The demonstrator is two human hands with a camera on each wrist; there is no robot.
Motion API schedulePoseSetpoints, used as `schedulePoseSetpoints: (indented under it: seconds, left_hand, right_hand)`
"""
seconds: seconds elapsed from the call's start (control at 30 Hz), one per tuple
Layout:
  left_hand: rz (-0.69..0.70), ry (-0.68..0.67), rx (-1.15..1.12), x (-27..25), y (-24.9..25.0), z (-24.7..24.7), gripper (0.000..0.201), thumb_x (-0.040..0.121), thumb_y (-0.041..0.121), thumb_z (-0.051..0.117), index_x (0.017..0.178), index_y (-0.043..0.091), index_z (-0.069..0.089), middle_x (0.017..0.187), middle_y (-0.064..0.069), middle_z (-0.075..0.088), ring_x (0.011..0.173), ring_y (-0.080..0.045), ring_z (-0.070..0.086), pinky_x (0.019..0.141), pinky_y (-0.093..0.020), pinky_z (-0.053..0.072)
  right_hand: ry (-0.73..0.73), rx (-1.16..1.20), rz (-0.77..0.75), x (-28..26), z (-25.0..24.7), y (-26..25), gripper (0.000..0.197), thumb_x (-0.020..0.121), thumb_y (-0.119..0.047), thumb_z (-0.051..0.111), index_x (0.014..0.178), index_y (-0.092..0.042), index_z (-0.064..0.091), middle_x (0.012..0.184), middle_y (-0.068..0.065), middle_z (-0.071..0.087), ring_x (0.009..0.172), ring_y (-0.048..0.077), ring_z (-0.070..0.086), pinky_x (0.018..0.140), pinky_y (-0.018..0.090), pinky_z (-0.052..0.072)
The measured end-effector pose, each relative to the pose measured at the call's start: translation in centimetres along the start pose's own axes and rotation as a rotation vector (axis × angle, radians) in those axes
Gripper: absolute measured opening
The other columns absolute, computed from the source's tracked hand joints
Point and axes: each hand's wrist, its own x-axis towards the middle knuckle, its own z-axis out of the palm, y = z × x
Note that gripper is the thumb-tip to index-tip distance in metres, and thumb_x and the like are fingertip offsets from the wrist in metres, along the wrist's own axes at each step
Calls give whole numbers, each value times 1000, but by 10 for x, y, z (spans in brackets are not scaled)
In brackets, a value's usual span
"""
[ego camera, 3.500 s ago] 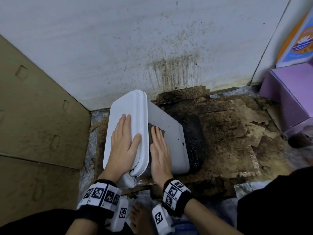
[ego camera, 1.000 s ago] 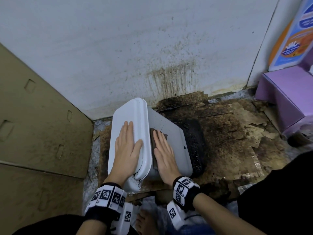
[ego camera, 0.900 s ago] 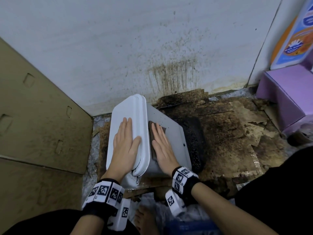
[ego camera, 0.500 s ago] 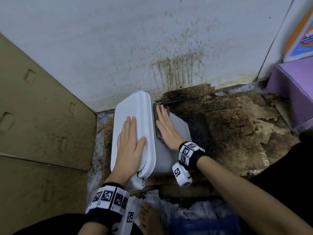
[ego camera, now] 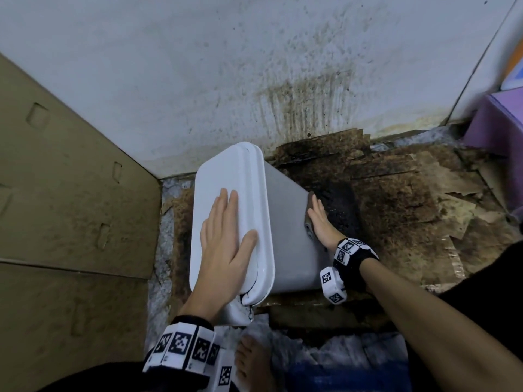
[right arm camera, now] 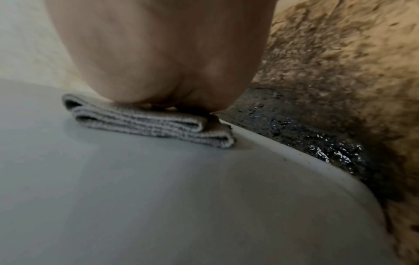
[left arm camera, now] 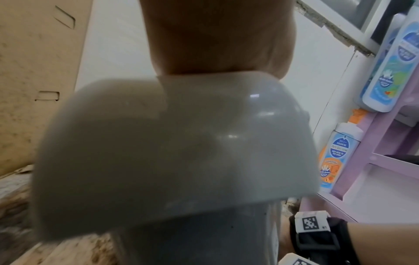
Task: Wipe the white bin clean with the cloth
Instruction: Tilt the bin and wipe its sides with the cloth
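White bin [ego camera: 285,230]: my flat right hand [ego camera: 319,222] has slid the folded cloth [right arm camera: 149,125] from lid-side to base edge, side nearly covered; flat left hand [ego camera: 223,244] steadies lid [ego camera: 226,176].

Left hand [left arm camera: 217,35] resting flat on the glossy white plastic bin lid [left arm camera: 176,143]; blue-labelled bottles [left arm camera: 337,154] on purple shelf [left arm camera: 371,161] at right.
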Motion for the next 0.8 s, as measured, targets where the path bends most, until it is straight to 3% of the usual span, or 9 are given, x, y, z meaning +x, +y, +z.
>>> schedulePoseSetpoints:
  seconds: [0.1,0.2,0.3,0.43,0.5,0.63,0.8]
  left_hand:
    - [7,-2,-4,1,0,1,75,99,59,24,164,30,3,172,13,-6,157,-3,-10,128,-37,-4]
    - [2,-3,-15,1,-3,-1,74,99,59,24,164,31,2,171,14,-6,156,-2,-10,128,-41,-3]
    - [4,-11,-13,0,-11,-6,73,98,59,22,163,33,0,171,15,-7,156,0,-11,128,-40,-4]
    - [5,-20,-6,-1,-17,-8,73,98,59,21,162,34,-2,171,14,-8,156,0,-11,128,-39,-4]
    - [12,-22,-12,-1,-17,-8,73,98,60,21,162,33,-2,171,14,-8,156,0,-12,128,-40,-4]
    - [19,-10,-15,1,-21,-6,73,98,60,22,162,33,-1,172,11,-5,156,-2,-10,128,-44,-1]
    - [28,-2,-27,1,-22,-5,72,98,59,23,162,32,1,172,11,-4,157,-2,-9,128,-45,0]
  right_hand:
    - [23,70,56,2,2,3,53,112,-17,18,158,-5,-5,168,9,-13,155,20,-15,124,34,-6]
    - [75,46,-11,-6,6,0,53,111,-17,25,159,-8,5,169,7,-2,156,21,-4,125,32,-1]
    - [35,-74,-119,-16,16,-18,54,110,-6,23,157,0,-2,167,12,-12,154,28,-16,121,34,-12]
    - [93,16,-260,-38,32,-57,55,112,-19,19,159,-20,-8,162,-13,-13,147,5,-19,123,32,-10]
    - [93,56,-324,-46,40,-77,54,112,-24,19,160,-27,-6,160,-19,-15,149,2,-20,122,30,-10]
    - [110,77,-447,-49,52,-96,53,112,-26,19,160,-30,-3,168,-13,-12,152,2,-17,124,32,-8]
    - [173,18,-526,-41,54,-81,55,110,-29,20,161,-25,1,170,-7,-6,155,8,-11,126,37,-3]
